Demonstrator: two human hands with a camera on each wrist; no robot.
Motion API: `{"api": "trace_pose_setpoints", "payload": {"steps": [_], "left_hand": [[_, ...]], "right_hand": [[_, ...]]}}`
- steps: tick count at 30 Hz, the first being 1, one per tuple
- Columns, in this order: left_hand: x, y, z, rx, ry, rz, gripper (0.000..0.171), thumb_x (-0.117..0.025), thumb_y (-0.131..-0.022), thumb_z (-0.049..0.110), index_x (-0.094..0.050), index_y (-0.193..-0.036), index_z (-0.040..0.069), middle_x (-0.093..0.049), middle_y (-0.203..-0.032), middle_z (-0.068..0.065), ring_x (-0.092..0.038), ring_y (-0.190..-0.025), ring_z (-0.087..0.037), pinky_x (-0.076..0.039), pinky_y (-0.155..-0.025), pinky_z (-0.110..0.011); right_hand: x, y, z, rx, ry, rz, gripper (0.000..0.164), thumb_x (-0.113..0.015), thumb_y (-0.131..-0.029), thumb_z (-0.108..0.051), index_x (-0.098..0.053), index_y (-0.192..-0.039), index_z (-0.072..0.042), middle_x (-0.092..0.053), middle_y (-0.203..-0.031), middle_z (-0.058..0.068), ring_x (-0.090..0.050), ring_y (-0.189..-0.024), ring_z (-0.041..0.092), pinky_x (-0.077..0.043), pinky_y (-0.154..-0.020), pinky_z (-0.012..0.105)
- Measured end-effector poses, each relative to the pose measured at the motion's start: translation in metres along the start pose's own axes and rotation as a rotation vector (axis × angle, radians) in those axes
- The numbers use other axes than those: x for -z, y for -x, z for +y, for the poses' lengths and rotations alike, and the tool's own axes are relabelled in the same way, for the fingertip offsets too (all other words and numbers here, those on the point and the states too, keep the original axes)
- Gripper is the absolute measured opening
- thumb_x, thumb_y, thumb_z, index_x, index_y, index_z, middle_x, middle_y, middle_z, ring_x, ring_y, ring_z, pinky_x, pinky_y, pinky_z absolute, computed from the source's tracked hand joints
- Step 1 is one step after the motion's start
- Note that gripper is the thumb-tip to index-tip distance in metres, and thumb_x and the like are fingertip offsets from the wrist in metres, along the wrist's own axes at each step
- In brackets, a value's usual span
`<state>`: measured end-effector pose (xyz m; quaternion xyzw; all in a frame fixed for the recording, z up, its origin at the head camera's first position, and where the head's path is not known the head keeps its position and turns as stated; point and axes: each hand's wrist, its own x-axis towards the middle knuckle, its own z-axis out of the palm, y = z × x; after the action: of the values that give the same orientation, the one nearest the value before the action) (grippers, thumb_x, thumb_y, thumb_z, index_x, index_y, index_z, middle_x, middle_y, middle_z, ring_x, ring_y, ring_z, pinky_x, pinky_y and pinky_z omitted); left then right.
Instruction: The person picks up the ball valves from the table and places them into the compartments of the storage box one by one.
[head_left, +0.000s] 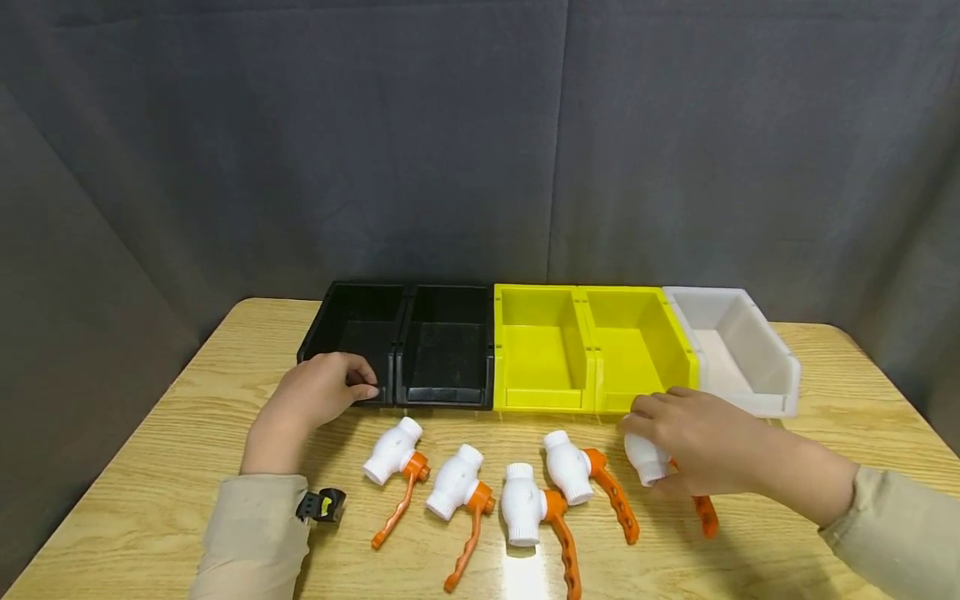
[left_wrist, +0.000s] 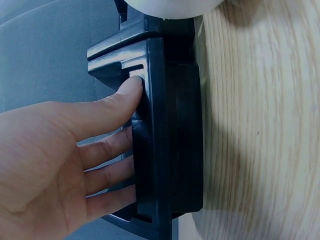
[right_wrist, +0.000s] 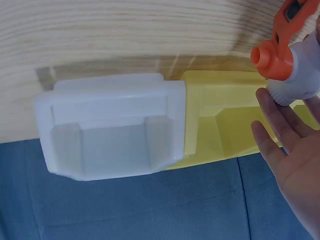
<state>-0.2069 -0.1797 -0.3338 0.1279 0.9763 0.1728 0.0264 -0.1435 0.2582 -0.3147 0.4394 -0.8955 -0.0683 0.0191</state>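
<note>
Fingers of the right hand (head_left: 705,442) grip a white valve (head_left: 645,460) just before the right yellow bin (head_left: 624,354); a loose hold on its rounded body could drop it. Well left of that bin, the left hand (head_left: 311,398) meets a black bin (head_left: 367,302), grip unclear.

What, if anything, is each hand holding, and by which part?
Right hand: a valve, by its white body. Left hand: at the front edge of the leftmost bin; whether it grips cannot be told.

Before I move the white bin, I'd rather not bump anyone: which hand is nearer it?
The right hand, gripping a valve just in front and left of the white bin; the left hand is far off, at the leftmost black bin.
</note>
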Motion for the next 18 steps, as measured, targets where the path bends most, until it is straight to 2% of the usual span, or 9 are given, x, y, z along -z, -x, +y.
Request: {"api": "trace_pose_setpoints", "payload": {"steps": [9, 18], "left_hand": [[0.0, 0.0, 0.001, 0.016, 0.001, -0.002, 0.01, -0.072, -0.092, 0.019, -0.074, -0.098, 0.011, -0.069, -0.089, -0.002, -0.061, -0.08, -0.02, -0.05, -0.076, -0.045], [0.0, 0.0, 0.001, 0.01, -0.003, -0.002, 0.011, -0.073, -0.092, 0.019, -0.074, -0.099, 0.011, -0.07, -0.09, -0.003, -0.062, -0.081, -0.021, -0.05, -0.077, -0.046]], "right_hand": [[0.006, 0.01, 0.005, -0.011, 0.054, 0.021, 0.058, -0.088, -0.067, -0.04, -0.066, -0.112, -0.011, -0.057, -0.093, -0.004, -0.054, -0.08, 0.017, -0.05, -0.077, 0.04], [0.022, 0.021, 0.019, -0.116, 0.092, 0.034, 0.057, -0.09, -0.064, -0.044, -0.069, -0.108, -0.013, -0.061, -0.096, -0.003, -0.056, -0.08, 0.019, -0.051, -0.077, 0.041]]}}
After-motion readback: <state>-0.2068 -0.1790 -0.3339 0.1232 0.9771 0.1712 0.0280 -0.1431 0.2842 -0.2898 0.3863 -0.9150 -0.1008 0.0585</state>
